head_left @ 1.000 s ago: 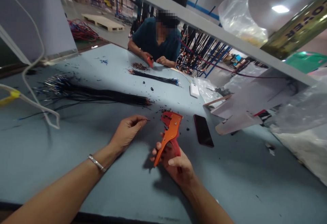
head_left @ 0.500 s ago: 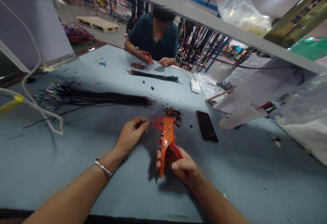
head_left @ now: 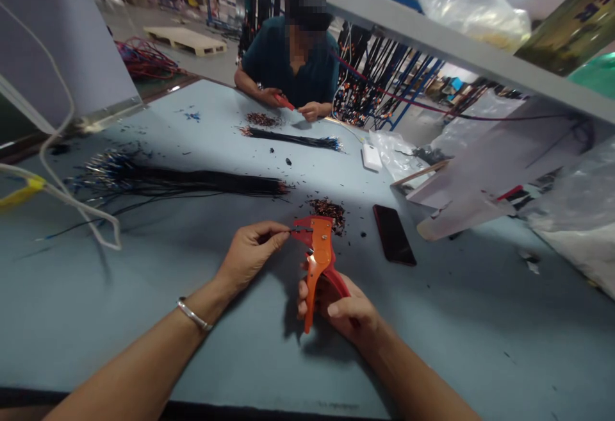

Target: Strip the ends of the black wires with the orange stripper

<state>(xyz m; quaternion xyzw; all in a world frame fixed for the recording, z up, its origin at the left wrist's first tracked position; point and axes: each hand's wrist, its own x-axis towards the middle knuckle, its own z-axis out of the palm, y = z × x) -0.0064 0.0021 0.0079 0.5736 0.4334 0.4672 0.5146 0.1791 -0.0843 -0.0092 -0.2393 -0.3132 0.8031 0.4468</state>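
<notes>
1. The right hand (head_left: 348, 315) is wrapped firmly round the handles of a wire stripper (head_left: 323, 251) — smooth orange and red, riveted — over the bench (head_left: 456, 344), well in from its near edge.
2. The left hand (head_left: 252, 254), below a shiny metal bangle (head_left: 193, 314), pinches a thin dark wire (head_left: 293, 231) at the stripper's mouth; whether the tool bites it, I cannot tell.
3. Just beyond the stripper lies a crumbly heap of coppery-black clippings (head_left: 334, 211); right of that, a flat, glossy phone (head_left: 394, 235).
4. A long bundle of slender black wires (head_left: 211, 181) bristles with silver-and-blue tips toward the bench's left edge.
5. Near the far edge — a slimmer wire bundle (head_left: 293, 138).
</notes>
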